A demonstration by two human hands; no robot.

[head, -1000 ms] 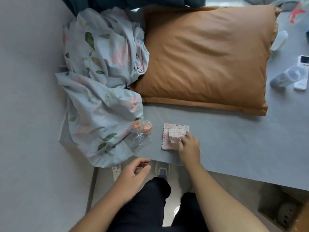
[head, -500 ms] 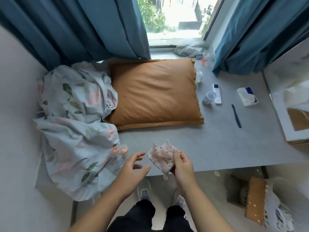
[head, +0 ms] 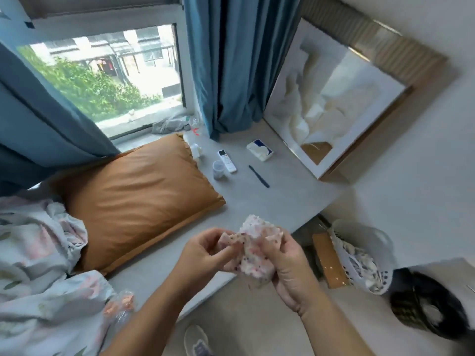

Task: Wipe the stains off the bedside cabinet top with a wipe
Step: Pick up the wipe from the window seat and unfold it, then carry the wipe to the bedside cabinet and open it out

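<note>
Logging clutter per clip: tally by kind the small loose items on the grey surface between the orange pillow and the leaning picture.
Remote control: 1
Clear plastic cup: 1
White-and-blue packet: 1
Dark blue stick: 1
Small white object by the pillow: 1
Total: 5

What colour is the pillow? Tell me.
Plain orange-brown pillow, clearest in the head view.

orange pillow (head: 133, 199), remote (head: 226, 160), blue curtains (head: 231, 62)

The hands (head: 203, 253) and forearms (head: 156, 301) are bare, the shoe (head: 196, 340) grey.
</note>
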